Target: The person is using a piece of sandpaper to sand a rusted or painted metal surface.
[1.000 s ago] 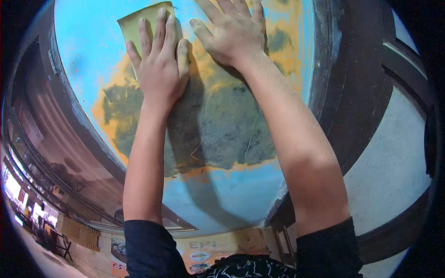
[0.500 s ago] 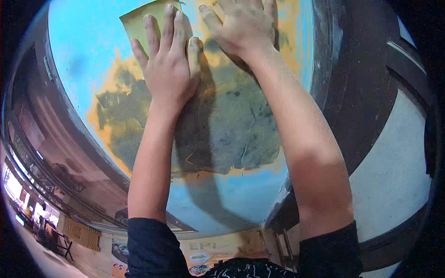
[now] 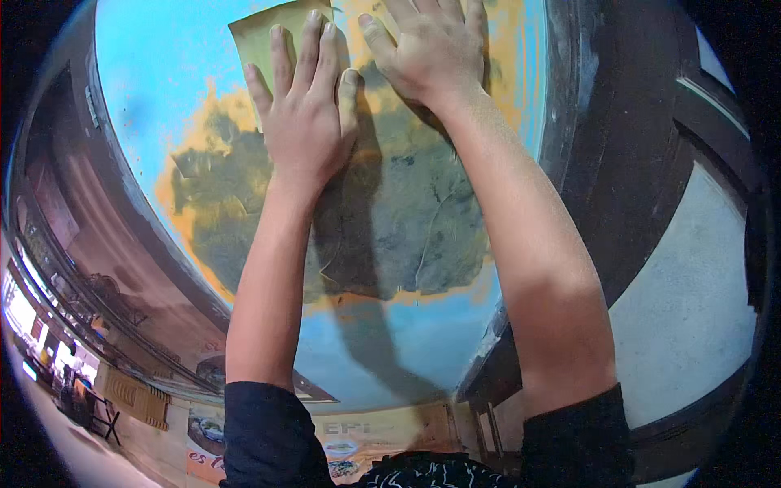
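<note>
My left hand point(image 3: 307, 122) lies flat with its fingers spread on a square olive-yellow sheet point(image 3: 254, 41) that looks like sandpaper. It presses the sheet against a light-blue panel point(image 3: 134, 89). My right hand point(image 3: 431, 53) rests on the same panel to the right, fingers stretched and spread, with no object visible under it; its fingertips run past the upper edge of the picture. Beneath both hands spreads a large dark grey patch point(image 3: 407, 211), bordered by orange-yellow and marked with thin cracks.
A dark frame point(image 3: 569, 106) borders the panel on the right, and a brown one runs along its left. Pale wall point(image 3: 683, 301) shows at the far right. A printed banner point(image 3: 386, 431) and a tan slatted piece of furniture point(image 3: 134, 398) stand at the bottom.
My left hand and the sheet have shifted slightly to the right, closer to my right hand. My right hand has hardly moved. The whole view has also swung a little.
</note>
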Motion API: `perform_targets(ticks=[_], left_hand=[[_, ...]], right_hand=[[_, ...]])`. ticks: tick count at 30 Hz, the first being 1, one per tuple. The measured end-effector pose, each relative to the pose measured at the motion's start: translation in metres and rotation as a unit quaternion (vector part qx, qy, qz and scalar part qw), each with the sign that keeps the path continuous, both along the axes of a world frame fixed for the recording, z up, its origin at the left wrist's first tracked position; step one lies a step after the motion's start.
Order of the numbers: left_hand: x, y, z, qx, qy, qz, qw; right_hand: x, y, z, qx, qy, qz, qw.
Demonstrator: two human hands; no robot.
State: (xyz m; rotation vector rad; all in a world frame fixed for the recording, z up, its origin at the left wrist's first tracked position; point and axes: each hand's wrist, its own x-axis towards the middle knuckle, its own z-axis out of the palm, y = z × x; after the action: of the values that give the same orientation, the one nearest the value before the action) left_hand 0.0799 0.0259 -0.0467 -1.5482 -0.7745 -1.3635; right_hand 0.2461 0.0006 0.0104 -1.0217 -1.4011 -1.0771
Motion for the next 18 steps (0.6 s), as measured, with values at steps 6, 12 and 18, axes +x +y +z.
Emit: perform_targets(ticks=[6,12,18], left_hand=[[0.005,-0.003,0.047,0.044,0.033,0.001,0.999],[0.001,0.001,0.035,0.043,0.035,0.007,0.998],[0.016,-0.004,0.004,-0.013,0.012,-0.005,1.0]], right_hand=[[0.008,-0.003,-0.004,-0.002,-0.01,0.009,1.0],[0.004,-0.015,-0.002,-0.043,0.002,0.017,0.999],[0.012,-0.001,-0.004,-0.038,-0.004,0.028,0.999]])
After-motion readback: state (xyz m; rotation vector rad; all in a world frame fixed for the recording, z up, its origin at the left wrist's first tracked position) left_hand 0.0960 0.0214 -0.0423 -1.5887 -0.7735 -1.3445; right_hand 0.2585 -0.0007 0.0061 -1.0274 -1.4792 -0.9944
